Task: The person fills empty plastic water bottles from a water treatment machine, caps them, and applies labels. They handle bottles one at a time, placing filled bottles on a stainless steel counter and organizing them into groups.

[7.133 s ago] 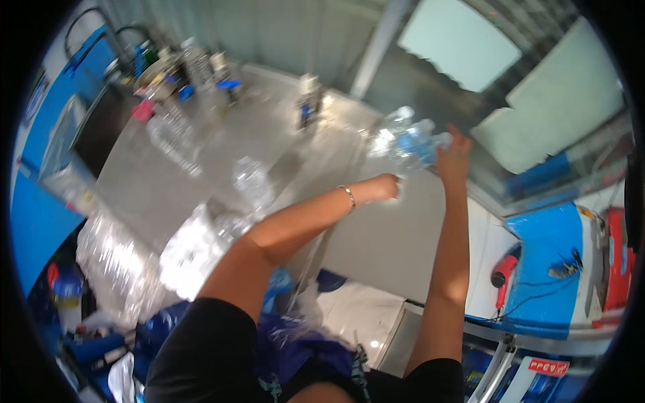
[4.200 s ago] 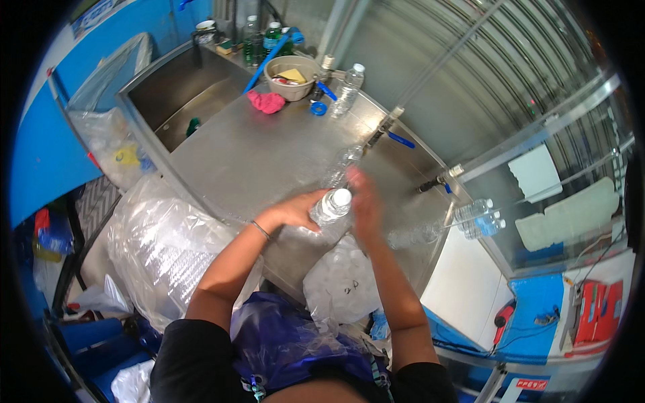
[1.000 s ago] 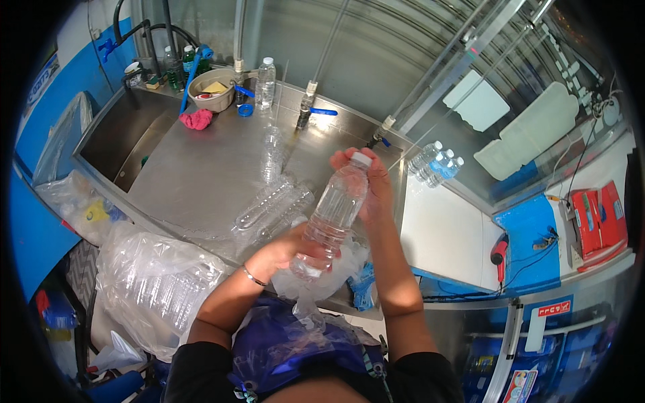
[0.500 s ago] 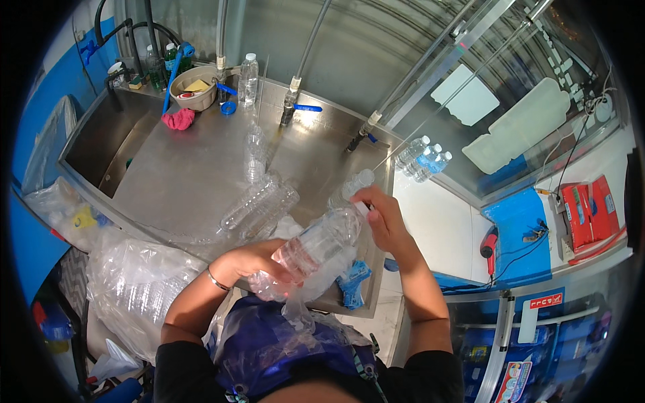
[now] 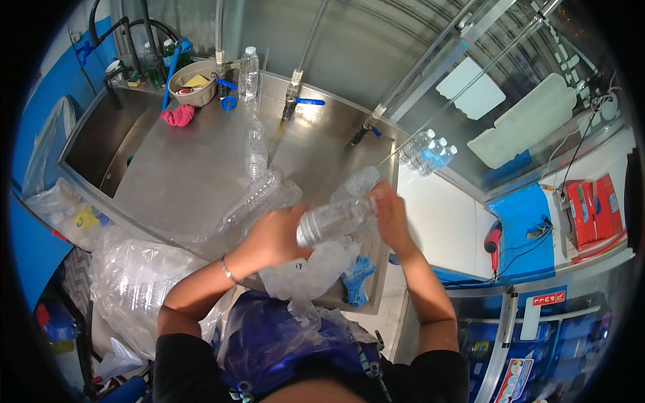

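I hold a clear plastic bottle [image 5: 336,220] tilted almost on its side over the front of the steel sink counter. My left hand [image 5: 279,235] is closed around its base end. At the neck end the fingers of my right hand [image 5: 390,211] are closed; whether a cap is there I cannot see. Just beyond, another clear bottle [image 5: 357,181] lies partly behind my right hand. Several empty-looking bottles [image 5: 250,201] lie to the left of my hands. Below the held bottle is a crumpled clear plastic bag [image 5: 306,269], with a blue mesh-like cloth [image 5: 357,279] beside it.
The steel counter [image 5: 181,195] has a basin [image 5: 111,148] at left. Valve taps [image 5: 292,101] line the back, near a beige bowl [image 5: 191,94], a pink cloth [image 5: 178,115] and a standing bottle [image 5: 248,74]. Several bottles [image 5: 426,154] stand at right. A large plastic bag [image 5: 134,282] bulges at front left.
Both hands have moved the bottle up and away from my body, and it now lies more level. My left hand has shifted forward, uncovering more of the crumpled bag.
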A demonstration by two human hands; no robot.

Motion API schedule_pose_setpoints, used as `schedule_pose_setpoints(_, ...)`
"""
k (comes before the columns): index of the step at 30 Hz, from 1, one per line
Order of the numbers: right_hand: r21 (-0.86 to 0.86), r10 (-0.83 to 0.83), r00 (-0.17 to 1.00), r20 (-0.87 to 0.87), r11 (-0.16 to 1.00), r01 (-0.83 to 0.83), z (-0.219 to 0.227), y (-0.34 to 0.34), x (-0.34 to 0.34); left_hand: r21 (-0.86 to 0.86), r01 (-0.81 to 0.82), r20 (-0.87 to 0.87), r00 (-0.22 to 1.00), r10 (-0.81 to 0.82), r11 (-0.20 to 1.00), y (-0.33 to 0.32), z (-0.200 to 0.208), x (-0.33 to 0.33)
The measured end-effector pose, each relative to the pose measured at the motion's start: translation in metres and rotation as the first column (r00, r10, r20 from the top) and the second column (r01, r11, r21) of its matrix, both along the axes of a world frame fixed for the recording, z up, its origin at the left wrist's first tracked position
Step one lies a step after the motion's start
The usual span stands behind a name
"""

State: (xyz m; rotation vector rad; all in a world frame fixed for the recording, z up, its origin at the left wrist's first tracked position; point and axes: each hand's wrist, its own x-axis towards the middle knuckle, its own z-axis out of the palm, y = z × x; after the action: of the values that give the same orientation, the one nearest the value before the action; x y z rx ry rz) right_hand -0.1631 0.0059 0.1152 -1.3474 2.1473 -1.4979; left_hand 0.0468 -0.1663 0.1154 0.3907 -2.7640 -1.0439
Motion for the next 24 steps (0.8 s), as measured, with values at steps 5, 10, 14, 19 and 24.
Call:
schedule_pose_setpoints(5, 0.131, -0.048, 0.997, 0.055, 0.991, 0.040, -0.072, 0.032, -0.010, 0.241, -0.233, -0.468, 0.823, 0.323, 0.942, -0.039, -0.063, -0.101)
schedule_pose_setpoints(10, 0.518, -0.065, 0.966, -0.251, 0.834, 0.191, -0.141, 0.057, -0.005, 0.344, -0.432, -0.339, 0.771, 0.540, 0.833, -0.085, -0.107, -0.203)
schedule_pose_setpoints(14, 0.598, -0.012, 0.924, -0.383, 0.759, 0.258, -0.154, 0.057, 0.010, 0.350, -0.542, -0.265, 0.726, 0.635, 0.764, -0.095, -0.149, -0.231)
schedule_pose_setpoints(19, 0.396, -0.190, 0.932, -0.309, 0.865, 0.308, -0.137, 0.067, 0.000, 0.312, -0.555, -0.264, 0.729, 0.632, 0.771, -0.101, -0.170, -0.233)
schedule_pose_setpoints(24, 0.140, -0.436, 0.818, 0.375, 0.899, 0.414, -0.128, 0.044, -0.061, 0.208, -0.349, 0.431, 0.871, 0.235, 0.914, -0.099, -0.127, -0.220)
